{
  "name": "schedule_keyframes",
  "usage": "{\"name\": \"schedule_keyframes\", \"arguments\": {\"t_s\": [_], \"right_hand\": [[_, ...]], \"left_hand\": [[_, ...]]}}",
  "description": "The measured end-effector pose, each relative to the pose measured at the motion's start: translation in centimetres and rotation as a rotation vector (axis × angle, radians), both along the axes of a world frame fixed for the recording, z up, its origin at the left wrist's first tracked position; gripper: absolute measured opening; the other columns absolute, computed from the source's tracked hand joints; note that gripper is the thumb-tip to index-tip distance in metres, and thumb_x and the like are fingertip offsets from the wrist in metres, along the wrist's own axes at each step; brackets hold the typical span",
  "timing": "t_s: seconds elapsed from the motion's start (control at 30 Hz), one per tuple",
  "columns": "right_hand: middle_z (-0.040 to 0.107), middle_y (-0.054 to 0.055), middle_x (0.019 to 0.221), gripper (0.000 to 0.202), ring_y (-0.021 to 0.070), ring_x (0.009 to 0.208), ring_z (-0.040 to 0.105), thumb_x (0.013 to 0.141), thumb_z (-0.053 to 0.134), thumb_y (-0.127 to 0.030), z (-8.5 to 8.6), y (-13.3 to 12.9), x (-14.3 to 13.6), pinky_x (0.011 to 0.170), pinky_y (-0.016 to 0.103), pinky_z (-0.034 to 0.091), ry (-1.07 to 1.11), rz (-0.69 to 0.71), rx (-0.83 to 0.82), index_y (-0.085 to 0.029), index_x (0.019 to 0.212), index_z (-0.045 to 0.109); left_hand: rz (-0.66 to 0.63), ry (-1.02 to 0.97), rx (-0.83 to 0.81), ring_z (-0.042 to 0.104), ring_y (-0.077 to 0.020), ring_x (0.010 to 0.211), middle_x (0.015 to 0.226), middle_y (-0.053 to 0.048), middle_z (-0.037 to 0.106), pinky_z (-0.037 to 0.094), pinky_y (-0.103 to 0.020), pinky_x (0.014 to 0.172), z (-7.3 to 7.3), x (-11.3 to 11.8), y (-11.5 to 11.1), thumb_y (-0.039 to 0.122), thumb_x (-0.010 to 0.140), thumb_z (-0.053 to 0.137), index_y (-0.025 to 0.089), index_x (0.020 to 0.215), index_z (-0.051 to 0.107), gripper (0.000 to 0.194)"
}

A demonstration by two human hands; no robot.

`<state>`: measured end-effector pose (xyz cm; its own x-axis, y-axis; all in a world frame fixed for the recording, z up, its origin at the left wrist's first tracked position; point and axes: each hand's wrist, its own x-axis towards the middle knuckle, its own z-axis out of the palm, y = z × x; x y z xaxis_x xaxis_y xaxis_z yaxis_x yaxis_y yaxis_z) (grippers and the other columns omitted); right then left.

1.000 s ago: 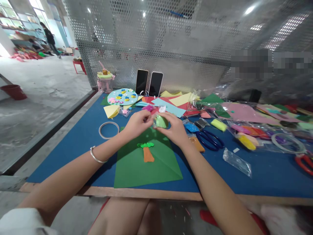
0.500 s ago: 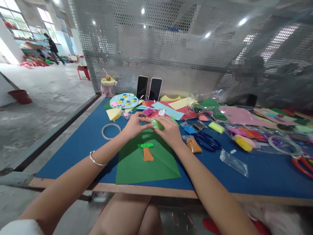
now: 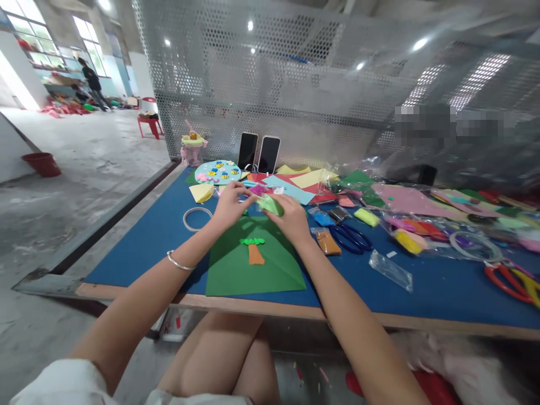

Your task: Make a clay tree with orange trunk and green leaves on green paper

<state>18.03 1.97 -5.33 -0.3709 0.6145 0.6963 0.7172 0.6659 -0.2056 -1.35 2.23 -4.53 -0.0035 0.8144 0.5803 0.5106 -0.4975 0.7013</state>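
Observation:
Above the far part of a green paper sheet (image 3: pixel 236 275), my two hands meet at a clear packet of light green clay (image 3: pixel 270 205). My right hand (image 3: pixel 293 222) wraps its thumb and fingers around the packet. At the packet's left edge, my left hand (image 3: pixel 230 207) is closed in a pinch, thumb and fingertips on the plastic. On the sheet lies an orange-brown clay trunk (image 3: pixel 255 255), with a row of bright green clay dabs (image 3: pixel 252 241) along its top.
A tape roll (image 3: pixel 184 219) lies left of the sheet. Blue-handled scissors (image 3: pixel 352 238), an orange-brown clay packet (image 3: pixel 327 242) and an empty plastic wrapper (image 3: pixel 391 271) lie right. Two phones (image 3: pixel 269 154) lean against the mesh panel behind a bee-decorated oval (image 3: pixel 218 172).
My left fingertips have come closer together at the packet's edge. The right hand still holds the packet. The whole view has shifted slightly.

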Motion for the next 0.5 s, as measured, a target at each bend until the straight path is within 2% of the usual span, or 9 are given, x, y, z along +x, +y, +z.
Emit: {"name": "schedule_keyframes", "arguments": {"t_s": [0.13,0.2,0.3,0.4,0.5], "right_hand": [[0.066,0.013,0.111,0.039,0.0284,0.103,0.060,0.078,0.065,-0.032,-0.3,0.7,1.5,0.091,0.042,0.046,0.024,-0.098,-0.033,-0.016,0.114,0.062],[0.066,0.015,0.108,0.040,0.0298,0.100,0.061,0.077,0.065,-0.032,-0.4,1.2,2.3,0.088,0.044,0.047,0.029,-0.150,-0.059,-0.014,0.113,0.063],[0.066,0.016,0.107,0.042,0.0309,0.098,0.061,0.076,0.064,-0.028,-0.3,1.6,3.0,0.087,0.045,0.048,0.018,-0.200,-0.096,-0.012,0.115,0.063],[0.065,0.015,0.110,0.046,0.0308,0.101,0.059,0.074,0.062,-0.023,-0.3,1.7,3.5,0.090,0.044,0.046,0.002,-0.217,-0.122,-0.012,0.118,0.061],[0.066,0.014,0.108,0.046,0.0304,0.100,0.059,0.069,0.060,-0.017,-0.6,1.8,4.0,0.092,0.044,0.045,-0.016,-0.211,-0.153,-0.014,0.114,0.065]], "left_hand": [[0.169,-0.022,0.025,0.058,-0.0174,0.087,0.092,-0.008,0.062,0.045,-0.025,0.068,0.1,-2.9,1.0,0.034,0.085,0.052,0.015,0.086,0.065,0.023],[0.196,0.024,0.021,0.059,-0.0173,0.083,0.091,-0.008,0.064,0.045,-0.026,0.068,-0.2,-3.8,1.4,0.034,0.086,0.049,0.015,0.089,0.065,0.025],[0.131,0.189,0.007,0.058,-0.0188,0.079,0.085,-0.006,0.066,0.044,-0.029,0.071,-1.1,-3.7,1.8,0.033,0.081,0.057,0.017,0.080,0.067,0.019],[0.045,0.388,0.001,0.056,-0.0228,0.086,0.084,-0.007,0.066,0.041,-0.033,0.078,-2.1,-2.5,1.9,0.026,0.074,0.066,0.020,0.069,0.068,0.008],[0.011,0.534,-0.001,0.054,-0.0262,0.094,0.086,-0.009,0.066,0.038,-0.036,0.083,-2.6,-1.7,1.6,0.022,0.072,0.065,0.019,0.068,0.068,0.006]]}}
